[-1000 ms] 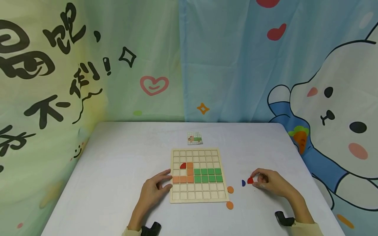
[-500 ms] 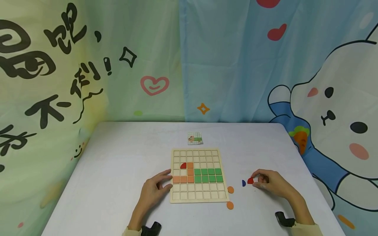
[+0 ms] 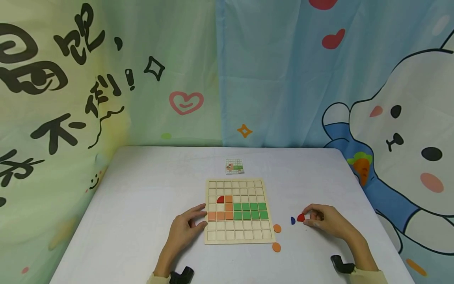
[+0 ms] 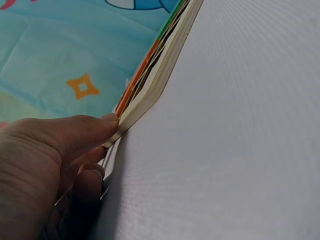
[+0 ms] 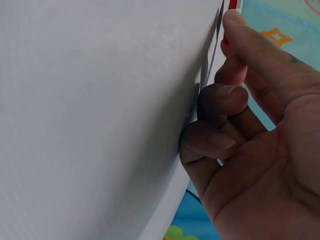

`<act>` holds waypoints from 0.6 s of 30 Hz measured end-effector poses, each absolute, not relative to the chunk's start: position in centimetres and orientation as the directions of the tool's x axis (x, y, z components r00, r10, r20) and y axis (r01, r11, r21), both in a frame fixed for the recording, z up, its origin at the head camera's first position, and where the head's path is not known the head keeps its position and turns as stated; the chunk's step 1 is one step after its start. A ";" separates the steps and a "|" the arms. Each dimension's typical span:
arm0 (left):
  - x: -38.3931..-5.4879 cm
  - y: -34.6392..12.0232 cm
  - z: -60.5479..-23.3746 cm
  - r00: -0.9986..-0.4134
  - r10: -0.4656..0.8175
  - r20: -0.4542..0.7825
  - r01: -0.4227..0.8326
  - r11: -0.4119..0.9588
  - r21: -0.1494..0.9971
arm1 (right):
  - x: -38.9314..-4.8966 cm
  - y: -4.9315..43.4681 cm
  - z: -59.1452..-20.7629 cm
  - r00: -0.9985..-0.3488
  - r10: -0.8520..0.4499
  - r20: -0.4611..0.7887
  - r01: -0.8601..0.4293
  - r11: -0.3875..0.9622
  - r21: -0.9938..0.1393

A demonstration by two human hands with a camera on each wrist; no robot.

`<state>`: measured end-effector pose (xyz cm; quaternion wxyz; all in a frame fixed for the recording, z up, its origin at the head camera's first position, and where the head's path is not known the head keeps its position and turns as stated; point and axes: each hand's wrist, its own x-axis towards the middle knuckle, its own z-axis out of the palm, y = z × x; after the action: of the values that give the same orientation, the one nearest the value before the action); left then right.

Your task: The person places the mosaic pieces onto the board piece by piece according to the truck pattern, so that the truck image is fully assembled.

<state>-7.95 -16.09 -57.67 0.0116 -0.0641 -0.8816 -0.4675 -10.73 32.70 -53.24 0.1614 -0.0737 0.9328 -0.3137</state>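
A wooden grid board [image 3: 241, 239] bears several orange and green square pieces and one red quarter-circle piece [image 3: 220, 199]. My left hand [image 3: 185, 228] rests at the board's left side, thumb and index fingertips touching its edge a little apart; in the left wrist view the thumb [image 4: 90, 129] lies against the wooden rim. To the right of the board, my right hand [image 3: 328, 221] pinches a red rounded piece [image 3: 300, 217] between thumb and index finger, down at the table. Its remaining fingers [image 5: 210, 140] are curled under. A blue half-circle piece [image 3: 293, 220] lies just left of the red one.
Two orange round pieces [image 3: 277, 228] lie by the board's lower right corner. Behind the board is a small pattern card [image 3: 234, 166] with a coloured grid picture. A white cloth covers the table [image 3: 142, 189]; a printed curtain [image 3: 276, 79] hangs behind it.
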 end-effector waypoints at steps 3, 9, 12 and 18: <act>-8.0 -16.1 -57.7 -0.992 0.100 0.083 0.125 0.552 0.824 | -10.8 32.5 -53.2 -0.937 -0.229 -0.263 -0.021 0.790 -0.613; -8.0 -16.2 -57.7 -0.992 0.098 0.084 0.124 0.545 0.830 | -10.8 31.9 -52.9 -0.947 -0.226 -0.230 -0.039 0.789 -0.613; -8.0 -16.2 -57.7 -0.991 0.100 0.085 0.126 0.543 0.830 | -10.7 31.4 -52.7 -0.948 -0.230 -0.219 -0.047 0.784 -0.619; -8.0 -16.1 -57.6 -0.992 0.099 0.082 0.123 0.547 0.828 | -10.7 30.1 -52.2 -0.949 -0.241 -0.205 -0.055 0.764 -0.643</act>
<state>-7.96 -16.12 -57.64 0.0129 -0.0631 -0.8795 -0.4715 -10.70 30.09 -52.18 0.1390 -0.0797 0.9288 -0.3341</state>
